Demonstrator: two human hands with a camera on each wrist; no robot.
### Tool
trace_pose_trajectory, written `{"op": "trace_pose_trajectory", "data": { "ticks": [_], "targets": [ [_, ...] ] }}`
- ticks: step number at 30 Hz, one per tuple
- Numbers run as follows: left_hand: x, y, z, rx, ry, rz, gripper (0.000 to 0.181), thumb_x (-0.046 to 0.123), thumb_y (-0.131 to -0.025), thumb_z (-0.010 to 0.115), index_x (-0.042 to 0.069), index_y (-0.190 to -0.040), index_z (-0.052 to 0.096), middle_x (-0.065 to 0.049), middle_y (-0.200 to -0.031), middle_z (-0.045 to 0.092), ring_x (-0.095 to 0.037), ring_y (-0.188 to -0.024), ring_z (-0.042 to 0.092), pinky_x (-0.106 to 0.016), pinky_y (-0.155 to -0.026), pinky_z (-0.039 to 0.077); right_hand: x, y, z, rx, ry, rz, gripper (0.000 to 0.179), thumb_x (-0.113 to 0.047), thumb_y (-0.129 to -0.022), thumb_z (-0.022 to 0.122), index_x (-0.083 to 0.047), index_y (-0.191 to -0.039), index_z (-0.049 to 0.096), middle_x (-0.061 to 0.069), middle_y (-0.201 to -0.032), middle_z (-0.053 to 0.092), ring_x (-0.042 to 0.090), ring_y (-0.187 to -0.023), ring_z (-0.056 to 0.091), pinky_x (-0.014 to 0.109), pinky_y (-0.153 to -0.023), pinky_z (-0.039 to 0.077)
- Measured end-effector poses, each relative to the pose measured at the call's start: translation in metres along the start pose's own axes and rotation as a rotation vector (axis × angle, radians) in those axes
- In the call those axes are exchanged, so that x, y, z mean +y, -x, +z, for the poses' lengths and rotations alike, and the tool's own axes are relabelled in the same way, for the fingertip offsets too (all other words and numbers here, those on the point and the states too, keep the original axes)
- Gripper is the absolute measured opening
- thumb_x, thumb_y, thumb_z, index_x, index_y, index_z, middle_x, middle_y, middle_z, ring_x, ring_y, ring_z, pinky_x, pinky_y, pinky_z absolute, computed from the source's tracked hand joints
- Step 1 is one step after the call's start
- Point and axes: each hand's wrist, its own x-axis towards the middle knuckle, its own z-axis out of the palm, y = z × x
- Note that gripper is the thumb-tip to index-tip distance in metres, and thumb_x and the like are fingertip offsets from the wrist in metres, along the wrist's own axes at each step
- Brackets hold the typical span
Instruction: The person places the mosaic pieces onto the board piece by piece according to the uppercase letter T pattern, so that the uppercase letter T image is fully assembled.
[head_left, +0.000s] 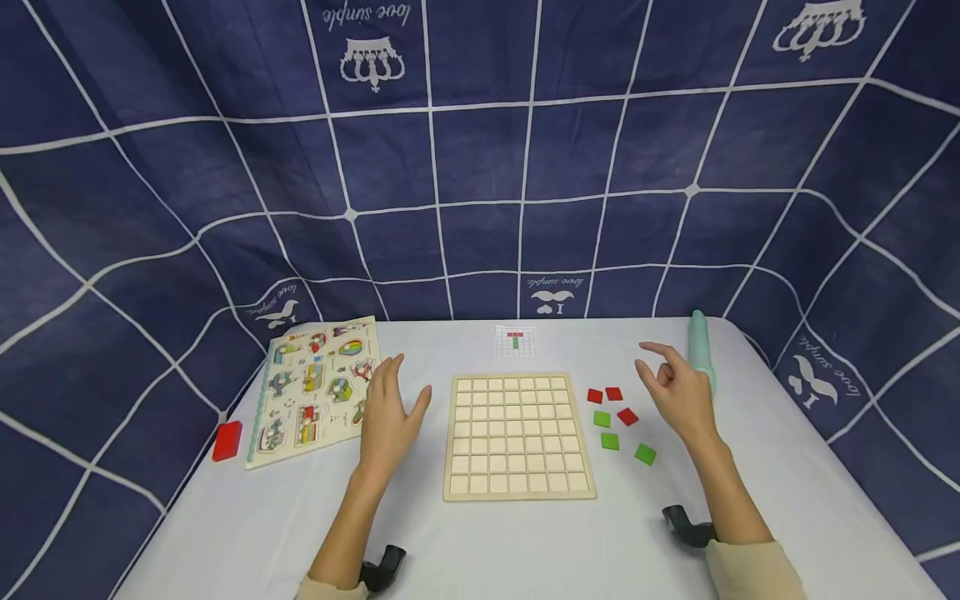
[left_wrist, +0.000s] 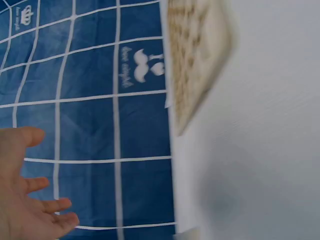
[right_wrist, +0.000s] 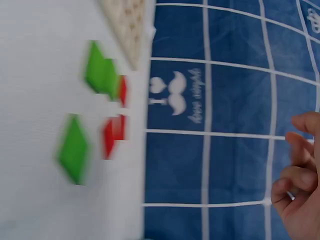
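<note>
A wooden grid board (head_left: 519,437) of square cells lies flat on the white table. To its right are several red tiles (head_left: 627,416) and green tiles (head_left: 645,454), spread loosely. My left hand (head_left: 392,417) hovers left of the board, fingers relaxed and holding nothing; the left wrist view shows its fingers spread. Right of the tiles my right hand (head_left: 681,396) is raised above the table, index finger and thumb apart, other fingers loosely curled, nothing held. Behind the board lies a small printed grid card (head_left: 515,342) with a red and green T-shaped pattern.
An illustrated puzzle board (head_left: 315,392) lies at the left, with a red block (head_left: 227,441) beside it near the table's edge. At the back right is a mint-green tube-like object (head_left: 699,342). A navy checked cloth (head_left: 480,158) hangs behind the table (head_left: 525,550).
</note>
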Motion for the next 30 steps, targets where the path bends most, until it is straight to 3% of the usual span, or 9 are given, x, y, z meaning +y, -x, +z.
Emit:
{"op": "trace_pose_trajectory", "data": {
  "ticks": [3,6,12,16,21,30],
  "targets": [
    [-0.006,0.01,0.011,-0.046,0.112,-0.031,0.061,0.029,-0.09,0.059,0.004,-0.139,0.033,-0.019,-0.14,0.034,-0.033,-0.131,0.03,-0.049,-0.105,0.028,0.012,0.01,0.008,-0.035,-0.075,0.052,0.03,-0.023,-0.086,0.066,-0.008,-0.112,0.063,-0.002,-0.045,0.032,0.009,-0.037,0.024,0.032,-0.031,0.019],
    [-0.015,0.016,0.024,-0.121,0.181,-0.063,0.061,0.032,-0.091,0.058,0.006,-0.14,0.032,-0.019,-0.141,0.033,-0.034,-0.131,0.03,-0.05,-0.105,0.028,0.025,0.018,0.016,-0.094,-0.099,0.114,0.031,-0.025,-0.085,0.067,-0.01,-0.112,0.063,-0.003,-0.045,0.03,0.008,-0.037,0.023,0.038,-0.031,0.022],
    [-0.032,0.023,0.049,-0.259,0.266,-0.081,0.065,0.033,-0.09,0.059,0.009,-0.143,0.03,-0.017,-0.142,0.035,-0.034,-0.131,0.031,-0.051,-0.104,0.029,0.048,0.023,0.023,-0.241,-0.027,0.202,0.035,-0.028,-0.086,0.066,-0.011,-0.116,0.062,-0.002,-0.045,0.032,0.012,-0.037,0.026,0.029,-0.031,0.024],
    [-0.042,0.029,0.06,-0.336,0.266,-0.067,0.068,0.032,-0.089,0.061,0.009,-0.144,0.028,-0.017,-0.142,0.035,-0.034,-0.132,0.03,-0.05,-0.105,0.027,0.061,0.026,0.025,-0.332,-0.014,0.228,0.039,-0.031,-0.087,0.065,-0.009,-0.118,0.06,-0.003,-0.045,0.034,0.012,-0.038,0.028,0.025,-0.034,0.026],
    [-0.048,0.037,0.064,-0.413,0.242,-0.061,0.071,0.033,-0.088,0.062,0.009,-0.145,0.027,-0.016,-0.145,0.031,-0.032,-0.134,0.026,-0.048,-0.108,0.023,0.074,0.031,0.033,-0.428,-0.005,0.252,0.044,-0.029,-0.085,0.067,-0.006,-0.121,0.058,-0.002,-0.046,0.035,0.012,-0.04,0.03,0.025,-0.038,0.028],
    [-0.051,0.044,0.063,-0.447,0.172,0.05,0.072,0.031,-0.087,0.065,0.003,-0.143,0.029,-0.019,-0.145,0.03,-0.032,-0.136,0.022,-0.047,-0.109,0.019,0.086,0.018,0.053,-0.497,0.064,0.243,0.048,-0.029,-0.082,0.07,-0.005,-0.122,0.058,-0.001,-0.046,0.037,0.015,-0.042,0.032,0.026,-0.043,0.03]
  ]
}}
